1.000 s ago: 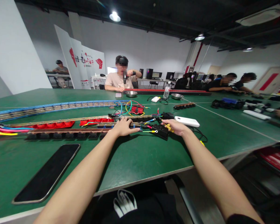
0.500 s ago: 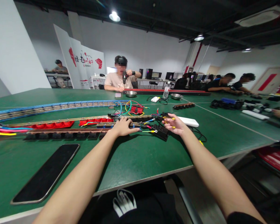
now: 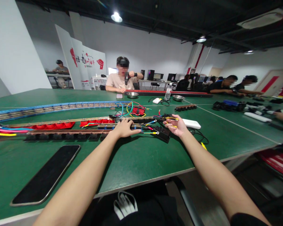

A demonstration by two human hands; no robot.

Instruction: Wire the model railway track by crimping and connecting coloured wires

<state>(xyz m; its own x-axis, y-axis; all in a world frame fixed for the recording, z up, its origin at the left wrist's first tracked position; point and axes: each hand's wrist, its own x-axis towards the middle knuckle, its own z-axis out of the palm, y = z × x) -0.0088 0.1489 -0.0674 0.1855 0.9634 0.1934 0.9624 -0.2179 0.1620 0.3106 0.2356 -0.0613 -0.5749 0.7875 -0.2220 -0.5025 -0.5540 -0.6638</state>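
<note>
My left hand [image 3: 124, 128] lies with its fingers spread across a short blue-and-black rail section with brass strips [image 3: 106, 126], pressing on its top. Its thumb points right, towards loose wires ending in ring terminals [image 3: 155, 133]. My right hand [image 3: 179, 125] is closed around a pair of yellow-handled pliers [image 3: 172, 126]. Their dark head points left and is hard to make out against the black parts behind. Just left of that hand sits a black box-like connector piece [image 3: 163, 135], with wires running into it.
A phone [image 3: 47, 174] lies front left. Red plastic covers [image 3: 54, 125] and a long blue track [image 3: 49, 110] stretch left. Beyond my right hand are a white power bank [image 3: 191, 123], a water bottle [image 3: 168, 91] and metal bowls [image 3: 132, 94]. Opposite, a person [image 3: 122, 75] holds a drill.
My right hand has turned slightly with the pliers, and its fingers have shifted a little. The left hand stays in the same place on the rail section.
</note>
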